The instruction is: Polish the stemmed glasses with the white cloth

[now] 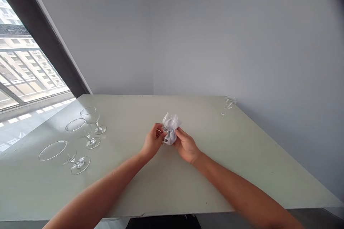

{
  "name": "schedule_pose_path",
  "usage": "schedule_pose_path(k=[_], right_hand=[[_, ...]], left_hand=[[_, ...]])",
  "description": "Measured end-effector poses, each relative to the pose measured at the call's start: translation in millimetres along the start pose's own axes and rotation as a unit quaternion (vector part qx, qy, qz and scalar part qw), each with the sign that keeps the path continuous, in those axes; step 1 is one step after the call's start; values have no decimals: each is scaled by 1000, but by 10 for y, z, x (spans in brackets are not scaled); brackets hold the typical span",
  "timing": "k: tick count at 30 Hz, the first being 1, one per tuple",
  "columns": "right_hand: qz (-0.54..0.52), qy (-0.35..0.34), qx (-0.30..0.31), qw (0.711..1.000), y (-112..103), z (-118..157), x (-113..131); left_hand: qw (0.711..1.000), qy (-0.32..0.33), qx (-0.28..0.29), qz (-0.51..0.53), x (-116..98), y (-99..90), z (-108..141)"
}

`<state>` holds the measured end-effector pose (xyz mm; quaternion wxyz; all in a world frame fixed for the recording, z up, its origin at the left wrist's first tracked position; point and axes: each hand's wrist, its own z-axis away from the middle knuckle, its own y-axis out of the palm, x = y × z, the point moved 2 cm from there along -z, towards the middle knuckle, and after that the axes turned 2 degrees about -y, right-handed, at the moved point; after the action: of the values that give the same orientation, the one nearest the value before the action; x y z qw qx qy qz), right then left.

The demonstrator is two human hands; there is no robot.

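Note:
Over the middle of the table, a bunched white cloth (170, 135) is held between my two hands. My left hand (155, 139) is closed at its left side, its fingers curled around the edge of a clear glass (164, 128). Most of that glass is hidden by the cloth and fingers. From the right, my right hand (187, 146) grips the cloth, thumb on top and the other fingers mostly out of sight underneath. Loose, thin folds of the cloth stick up above both hands.
Three stemmed glasses stand in a slanted row on the left: a near glass (80, 165), a middle glass (93, 142) and a far glass (100, 129). A smaller stemmed glass (229, 102) is at the table's (242, 171) far right edge. Walls rise behind; a window (24, 61) is left.

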<state>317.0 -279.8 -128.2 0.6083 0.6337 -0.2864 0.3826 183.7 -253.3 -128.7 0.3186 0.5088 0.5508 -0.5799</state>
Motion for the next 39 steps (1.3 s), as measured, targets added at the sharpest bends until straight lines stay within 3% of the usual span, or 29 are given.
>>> schedule_pose_path(k=[4, 7, 9, 12, 14, 19, 21, 23, 25, 27, 29, 31, 33, 34, 36, 37, 39], right_hand=[[27, 12, 48, 998, 70, 79, -64], [-1, 26, 57, 998, 45, 59, -75], [-17, 40, 56, 997, 20, 43, -72], [-23, 82, 46, 995, -10, 45, -54], [-16, 109, 48, 993, -12, 61, -34], [6, 144, 112, 983, 40, 103, -37], [60, 125, 97, 986, 28, 102, -61], [178, 63, 58, 980, -7, 101, -74], [327, -19, 28, 944, -29, 120, -71], [457, -110, 33, 882, -9, 166, -60], [554, -202, 74, 804, 53, 229, -58], [636, -284, 125, 706, 128, 287, -77], [697, -334, 164, 613, 175, 317, -116], [716, -348, 172, 580, 182, 319, -133], [728, -363, 168, 557, 168, 300, -141], [721, -368, 159, 566, 153, 286, -126], [675, -372, 146, 620, 128, 260, -62]], left_hand=[[991, 46, -67, -110, -35, 38, 57], [975, 77, -70, -196, -129, 38, 113], [975, 88, -61, -197, -174, 21, 127], [991, 80, -8, -106, -179, -16, 98], [998, 37, 41, 7, -154, -48, 58], [957, -78, 155, 233, -138, -125, -16], [950, -100, 163, 245, -148, -154, -28], [957, -110, 132, 233, -153, -183, -36], [963, -117, 95, 225, -149, -203, -43], [961, -124, 66, 236, -134, -217, -53], [955, -139, 32, 259, -105, -236, -69], [947, -159, -4, 279, -76, -259, -84], [942, -165, -29, 290, -66, -280, -92], [942, -161, -33, 294, -73, -289, -94], [938, -151, -28, 310, -102, -304, -93], [934, -147, -16, 326, -121, -307, -92], [918, -137, 14, 373, -155, -308, -89]])
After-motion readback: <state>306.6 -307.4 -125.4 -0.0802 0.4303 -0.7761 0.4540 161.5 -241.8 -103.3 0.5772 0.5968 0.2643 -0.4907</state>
